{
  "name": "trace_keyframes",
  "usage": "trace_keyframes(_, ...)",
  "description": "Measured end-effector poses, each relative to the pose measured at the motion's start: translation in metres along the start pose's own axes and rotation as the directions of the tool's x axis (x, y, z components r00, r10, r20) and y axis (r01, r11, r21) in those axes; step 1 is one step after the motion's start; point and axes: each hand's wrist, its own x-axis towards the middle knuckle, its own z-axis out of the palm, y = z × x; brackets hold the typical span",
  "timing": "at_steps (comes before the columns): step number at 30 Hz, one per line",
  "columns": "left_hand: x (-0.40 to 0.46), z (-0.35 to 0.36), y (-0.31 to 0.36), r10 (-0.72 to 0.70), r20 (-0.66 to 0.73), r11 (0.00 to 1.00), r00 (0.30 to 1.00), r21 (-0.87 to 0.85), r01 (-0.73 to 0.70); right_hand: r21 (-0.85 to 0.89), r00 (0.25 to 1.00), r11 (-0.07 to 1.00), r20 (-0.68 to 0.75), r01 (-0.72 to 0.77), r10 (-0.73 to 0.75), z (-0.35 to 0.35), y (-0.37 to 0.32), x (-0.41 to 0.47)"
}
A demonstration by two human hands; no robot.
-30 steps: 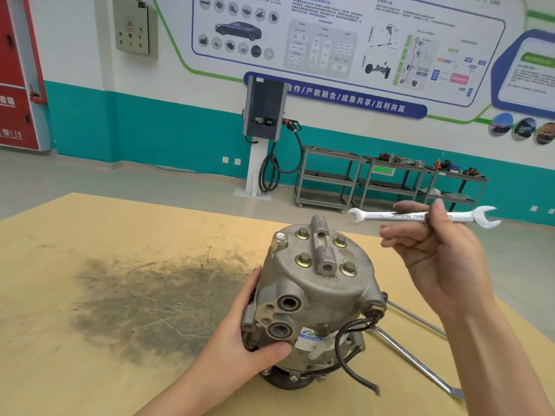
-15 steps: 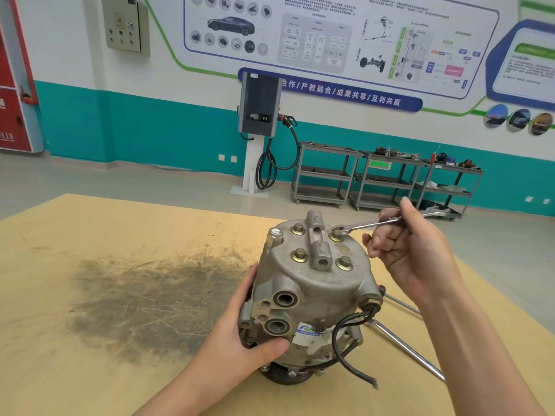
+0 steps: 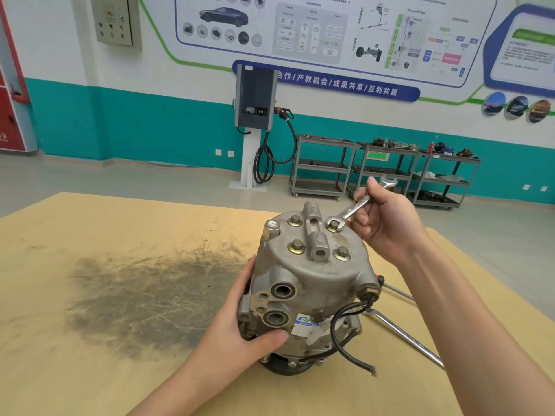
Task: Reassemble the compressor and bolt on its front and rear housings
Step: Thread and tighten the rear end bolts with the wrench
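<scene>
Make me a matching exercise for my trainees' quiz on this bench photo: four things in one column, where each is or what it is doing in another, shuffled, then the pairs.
Things:
1. wrench
2. left hand
3. black cable
4. compressor

Places or states:
A. hangs loose at the compressor's right, cut end by the table
B. stands on end on the table
C. its end sits on a top bolt, held by the right hand
D. steadies the compressor's left side

Pairs: 1-C, 2-D, 3-A, 4-B
</scene>
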Motion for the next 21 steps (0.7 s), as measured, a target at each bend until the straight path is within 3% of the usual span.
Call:
trace_keyframes(10,0.000,0.001,0.001,0.010,0.001,1.000,1.000,-0.008,-0.010,0.125,0.983,0.977,-0.069,0.176,-0.168,-0.002,0.026,-0.018)
trace_keyframes(21,0.001,0.001,0.000,0.007,-0.007,1.000,1.000,-0.018,-0.007,0.115,0.995,0.989,-0.049,0.095,-0.090,0.001,0.023,-0.012)
